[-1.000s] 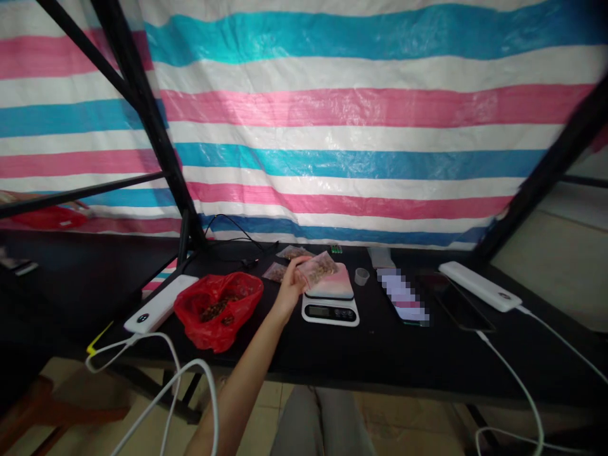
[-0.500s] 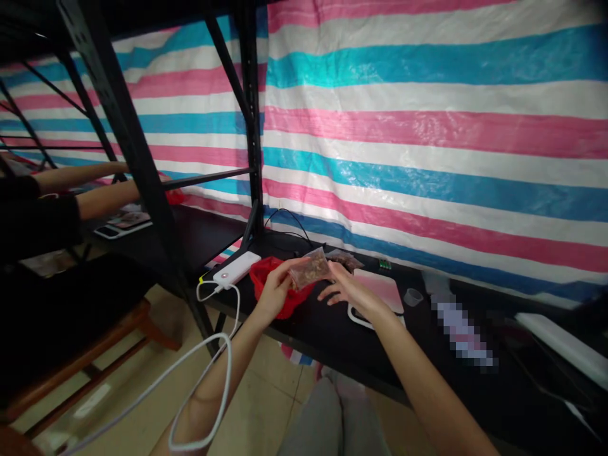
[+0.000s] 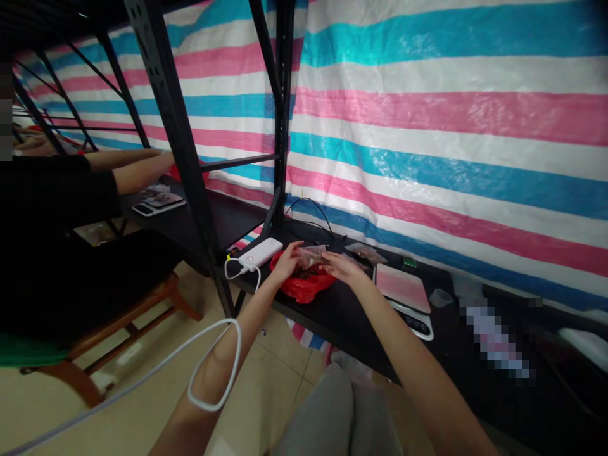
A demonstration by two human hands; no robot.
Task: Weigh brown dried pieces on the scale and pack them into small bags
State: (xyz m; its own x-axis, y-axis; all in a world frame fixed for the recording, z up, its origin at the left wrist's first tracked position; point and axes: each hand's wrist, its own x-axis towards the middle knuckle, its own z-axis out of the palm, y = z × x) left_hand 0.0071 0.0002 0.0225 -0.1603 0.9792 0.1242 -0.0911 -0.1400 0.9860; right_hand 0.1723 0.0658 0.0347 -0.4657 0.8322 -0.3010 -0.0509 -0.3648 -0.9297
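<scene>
1. Two bare hands, both at one clear packet (image 3: 312, 255) of small brown pieces. The packet is over the mouth of the red bag (image 3: 306, 292), left of the scale; whether it touches the bag's contents cannot be told.
2. Left hand (image 3: 285, 263): grasping the packet by its left side.
3. Right hand (image 3: 344, 267): fingertips at the packet's right edge; whether they pinch it or only touch it cannot be told.
4. Change noted: one second ago the left hand alone held the packet above the scale; half a second ago both hands had it between scale and red bag. Now it is farther left, over the bag. Judged meaning: handling has passed from the scale to the red bag, with both hands engaged on one packet. Whether the packet's mouth is open is too small to make out.
5. One scale (image 3: 403, 290), white with a pinkish pan, right of the right hand on the black table (image 3: 342, 316).
6. Further clear packets (image 3: 367, 253), lying far side, between red bag and scale.
7. One small translucent cup (image 3: 441, 297), just right of the scale.
8. One green group of small items (image 3: 409, 261), probably batteries, beyond the scale.
9. One white power bank (image 3: 261, 253), just left of the red bag.
10. One co-worker's arm (image 3: 142, 174), far left, well apart.
</scene>
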